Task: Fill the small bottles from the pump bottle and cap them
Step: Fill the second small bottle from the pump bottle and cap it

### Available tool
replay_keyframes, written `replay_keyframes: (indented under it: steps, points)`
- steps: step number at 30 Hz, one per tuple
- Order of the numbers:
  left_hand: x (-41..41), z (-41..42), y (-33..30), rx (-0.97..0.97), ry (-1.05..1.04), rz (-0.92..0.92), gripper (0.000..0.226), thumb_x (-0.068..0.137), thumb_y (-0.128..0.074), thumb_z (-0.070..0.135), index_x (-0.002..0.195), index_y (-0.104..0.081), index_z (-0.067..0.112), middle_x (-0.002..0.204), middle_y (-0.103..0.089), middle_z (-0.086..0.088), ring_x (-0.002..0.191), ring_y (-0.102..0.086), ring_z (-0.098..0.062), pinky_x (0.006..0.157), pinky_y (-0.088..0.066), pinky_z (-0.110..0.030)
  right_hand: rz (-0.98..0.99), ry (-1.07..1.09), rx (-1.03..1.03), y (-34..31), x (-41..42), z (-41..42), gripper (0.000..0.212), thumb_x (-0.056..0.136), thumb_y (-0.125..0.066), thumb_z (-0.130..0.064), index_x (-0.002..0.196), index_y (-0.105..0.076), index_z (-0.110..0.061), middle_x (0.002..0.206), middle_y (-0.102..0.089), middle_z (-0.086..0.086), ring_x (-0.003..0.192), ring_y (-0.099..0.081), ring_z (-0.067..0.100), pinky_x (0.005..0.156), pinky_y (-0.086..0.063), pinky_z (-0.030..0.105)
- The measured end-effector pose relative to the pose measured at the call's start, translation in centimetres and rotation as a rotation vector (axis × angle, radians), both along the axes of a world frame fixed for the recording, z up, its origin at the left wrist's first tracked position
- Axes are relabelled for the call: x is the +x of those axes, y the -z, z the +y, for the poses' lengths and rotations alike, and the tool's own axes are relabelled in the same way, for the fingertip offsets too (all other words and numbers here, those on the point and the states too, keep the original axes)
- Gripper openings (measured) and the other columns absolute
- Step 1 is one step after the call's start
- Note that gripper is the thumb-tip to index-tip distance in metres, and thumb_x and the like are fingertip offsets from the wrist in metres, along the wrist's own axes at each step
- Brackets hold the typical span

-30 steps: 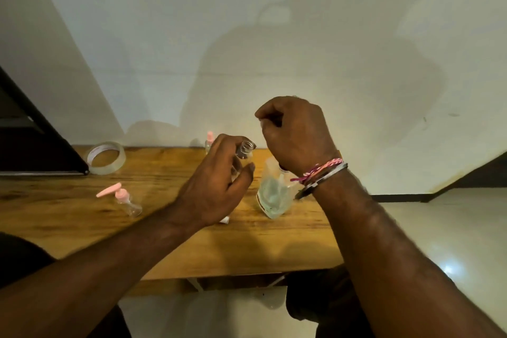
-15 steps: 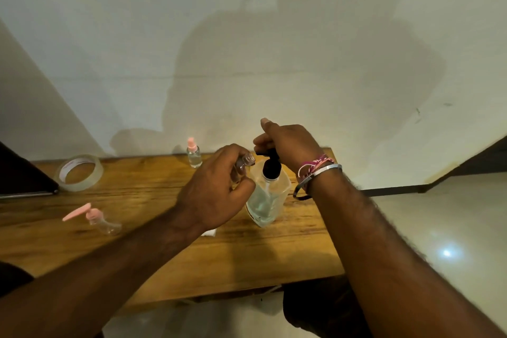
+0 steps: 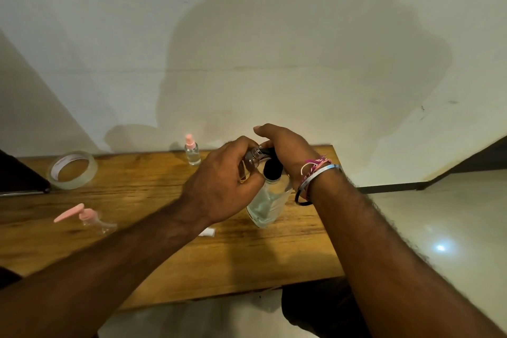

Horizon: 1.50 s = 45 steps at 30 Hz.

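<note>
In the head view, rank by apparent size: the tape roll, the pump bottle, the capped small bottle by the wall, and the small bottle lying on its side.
1. Pump bottle, though partly hidden by hands.
2. Tape roll.
3. Lying bottle and capped bottle: too close to rank; the capped one stands farther away.

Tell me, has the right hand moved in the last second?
Yes. The right hand has come down onto the pump bottle, which stands on the table.
</note>
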<state>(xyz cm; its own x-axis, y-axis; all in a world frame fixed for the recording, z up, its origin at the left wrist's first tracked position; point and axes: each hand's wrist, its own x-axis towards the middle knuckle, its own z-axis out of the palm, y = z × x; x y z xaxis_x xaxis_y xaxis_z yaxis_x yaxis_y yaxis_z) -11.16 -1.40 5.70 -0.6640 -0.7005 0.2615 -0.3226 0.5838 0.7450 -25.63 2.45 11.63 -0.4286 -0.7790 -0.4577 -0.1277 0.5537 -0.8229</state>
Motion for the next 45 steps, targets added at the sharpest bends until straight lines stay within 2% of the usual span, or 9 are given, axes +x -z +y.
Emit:
replay_keyframes:
  steps: [5, 10, 16, 24, 28, 32, 38, 42, 45]
  points:
    - [0.1, -0.1, 0.2, 0.009, -0.009, -0.004, 0.016, 0.086, -0.067, 0.032, 0.101, -0.064, 0.026, 0.07, -0.062, 0.012, 0.063, -0.059, -0.008, 0.056, -0.044, -0.026, 0.521, -0.329, 0.063, 0.5, -0.2, -0.3, 0.035, 0.106, -0.037, -0.008, 0.135, -0.057, -0.003, 0.137, -0.057, 0.022, 0.123, -0.054, 0.035, 0.105, -0.042, 0.04]
    - [0.4, -0.3, 0.2, 0.015, -0.027, -0.034, 0.015, 0.086, -0.074, 0.028, 0.099, -0.065, 0.027, 0.072, -0.065, 0.009, 0.066, -0.063, -0.012, 0.058, -0.055, -0.038, 0.892, -0.496, 0.202, 0.7, 0.2, -0.9, 0.033, 0.101, -0.049, -0.01, 0.131, -0.061, -0.005, 0.129, -0.064, 0.016, 0.119, -0.059, 0.031, 0.099, -0.043, 0.032]
    - [0.3, -0.5, 0.1, 0.037, -0.009, -0.07, 0.019, 0.082, -0.069, 0.039, 0.099, -0.065, 0.03, 0.076, -0.067, 0.011, 0.07, -0.065, -0.01, 0.063, -0.059, -0.044, 1.003, -0.529, 0.214, 1.3, 0.0, -0.7, 0.028, 0.094, -0.06, -0.015, 0.119, -0.072, -0.014, 0.112, -0.073, 0.01, 0.103, -0.067, 0.027, 0.088, -0.048, 0.03]
    - [-0.2, -0.4, -0.3, 0.019, -0.002, -0.077, 0.015, 0.085, -0.071, 0.029, 0.098, -0.065, 0.027, 0.074, -0.065, 0.01, 0.067, -0.062, -0.01, 0.063, -0.057, -0.041, 0.883, -0.37, 0.148, 1.6, 0.1, -0.3, 0.028, 0.094, -0.061, -0.011, 0.12, -0.067, -0.004, 0.114, -0.071, 0.015, 0.107, -0.065, 0.031, 0.094, -0.051, 0.035]
    - [-0.3, -0.5, -0.6, 0.029, -0.022, -0.054, 0.014, 0.082, -0.069, 0.028, 0.095, -0.064, 0.027, 0.07, -0.064, 0.009, 0.064, -0.06, -0.01, 0.059, -0.053, -0.038, 0.445, -0.116, 0.063, 0.7, 0.1, -0.4, 0.03, 0.104, -0.043, -0.012, 0.128, -0.059, -0.003, 0.124, -0.065, 0.018, 0.115, -0.06, 0.035, 0.101, -0.047, 0.041]
    - [-0.1, -0.3, -0.8, 0.037, -0.011, -0.042, 0.016, 0.077, -0.065, 0.034, 0.091, -0.063, 0.027, 0.068, -0.063, 0.01, 0.061, -0.059, -0.009, 0.057, -0.048, -0.032, -0.075, 0.107, 0.047, -0.3, 0.4, 0.1, 0.045, 0.091, -0.055, -0.053, 0.084, -0.07, -0.011, 0.081, -0.071, 0.005, 0.079, -0.063, 0.023, 0.087, -0.05, 0.039]
    - [-0.1, -0.4, -0.8, 0.044, 0.016, -0.05, 0.014, 0.085, -0.071, 0.035, 0.095, -0.064, 0.029, 0.073, -0.067, 0.011, 0.066, -0.063, -0.009, 0.063, -0.057, -0.04, -0.014, 0.115, 0.05, -0.2, 0.7, -0.3, 0.055, 0.089, -0.055, -0.064, 0.084, -0.067, -0.011, 0.09, -0.07, 0.01, 0.076, -0.064, 0.026, 0.089, -0.053, 0.04]
    - [-0.2, -0.4, -1.0, 0.017, 0.044, -0.097, 0.017, 0.089, -0.07, 0.041, 0.1, -0.061, 0.03, 0.078, -0.068, 0.012, 0.07, -0.064, -0.009, 0.064, -0.057, -0.039, 0.126, 0.01, 0.047, -0.5, 1.1, 0.0, 0.039, 0.102, -0.046, -0.047, 0.103, -0.066, -0.014, 0.114, -0.063, 0.009, 0.114, -0.062, 0.033, 0.107, -0.045, 0.042]
    - [-0.2, -0.3, -1.0, -0.028, 0.052, -0.124, 0.016, 0.09, -0.069, 0.04, 0.099, -0.058, 0.032, 0.077, -0.066, 0.013, 0.069, -0.063, -0.008, 0.062, -0.055, -0.036, 0.09, 0.049, 0.034, -0.9, 1.3, 0.3, 0.033, 0.101, -0.047, -0.048, 0.096, -0.066, -0.021, 0.126, -0.065, 0.015, 0.117, -0.061, 0.032, 0.109, -0.043, 0.043]
